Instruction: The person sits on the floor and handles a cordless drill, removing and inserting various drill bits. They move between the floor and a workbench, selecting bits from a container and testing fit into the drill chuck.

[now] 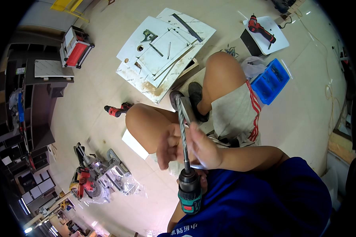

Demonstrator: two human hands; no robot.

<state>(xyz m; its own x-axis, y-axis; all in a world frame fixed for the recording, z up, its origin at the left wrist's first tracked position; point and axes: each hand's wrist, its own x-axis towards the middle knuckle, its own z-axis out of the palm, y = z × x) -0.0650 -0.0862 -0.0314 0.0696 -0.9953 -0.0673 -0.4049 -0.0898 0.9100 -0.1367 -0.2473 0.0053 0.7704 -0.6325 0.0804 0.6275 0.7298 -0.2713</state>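
A green and black cordless drill points away from me, low in the middle. Its chuck carries a long, spiral-fluted drill bit. My left hand is mostly hidden behind the drill body and is closed round it; only some fingers show. Around the bit, my right hand has its thumb and fingers apart, somewhat blurred. The bit passes in front of its palm; whether skin touches metal I cannot tell. Beyond my shoes lie stacked white boards with a combination square and a dark metal strip on top.
A blue divided tray stands beside my right knee, near a plastic bag. Another red drill lies on a white-topped box. At left are a red drill, a mitre saw and a red-fronted tool case.
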